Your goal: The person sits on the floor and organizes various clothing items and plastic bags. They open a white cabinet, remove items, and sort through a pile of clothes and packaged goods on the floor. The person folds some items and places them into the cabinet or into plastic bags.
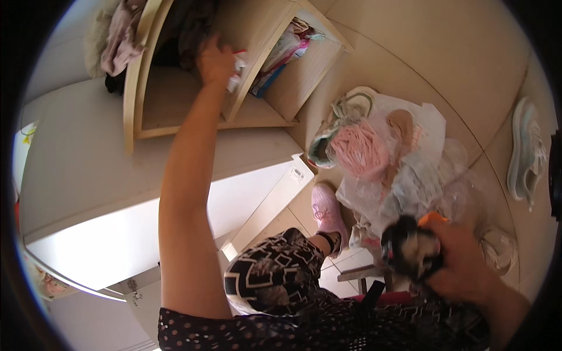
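My left arm stretches into an open compartment of a light wooden shelf unit. My left hand has its fingers partly spread, close to dark cloth in the shadowed back. A small white item with red marks sits right beside the hand; whether they touch is unclear. At lower right my right hand is closed around a crumpled black-and-beige bundle, which is blurred. A bit of orange shows at the fingers; its kind is unclear.
The neighbouring compartment holds plastic packages. On the tiled floor lie a pink rolled cloth, plastic bags and a green-white bag. A pale shoe is at far right. My pink shoe stands near a small stool. Clothes hang over the unit.
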{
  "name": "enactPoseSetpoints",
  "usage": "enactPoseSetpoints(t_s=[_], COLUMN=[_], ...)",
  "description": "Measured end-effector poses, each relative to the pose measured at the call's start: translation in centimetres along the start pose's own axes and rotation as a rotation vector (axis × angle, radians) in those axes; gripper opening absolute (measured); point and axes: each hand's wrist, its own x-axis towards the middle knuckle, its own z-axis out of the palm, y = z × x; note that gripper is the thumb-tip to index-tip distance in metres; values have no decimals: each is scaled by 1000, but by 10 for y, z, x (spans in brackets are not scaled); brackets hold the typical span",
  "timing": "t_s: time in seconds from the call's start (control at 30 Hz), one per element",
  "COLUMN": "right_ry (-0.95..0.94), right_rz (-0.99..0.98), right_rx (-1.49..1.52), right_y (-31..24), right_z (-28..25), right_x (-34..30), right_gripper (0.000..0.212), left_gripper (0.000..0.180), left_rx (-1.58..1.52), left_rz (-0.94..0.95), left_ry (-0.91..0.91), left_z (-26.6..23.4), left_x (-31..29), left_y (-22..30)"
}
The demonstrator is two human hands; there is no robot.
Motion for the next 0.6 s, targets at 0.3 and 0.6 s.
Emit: enactPoseSetpoints(t_s=[0.3,0.6], right_ry=[-50,54], right_rz=[237,137], right_rx=[61,-45], right_y=[14,31], right_z=[-34,-41], right_x=[12,13], right_gripper=[37,32], left_gripper=[40,31], left_rx=[-157,-30], left_rz=[-510,-118], left_ry=[-351,-313], left_z=[32,-17], left_x=[68,-9], left_y=[-53,7])
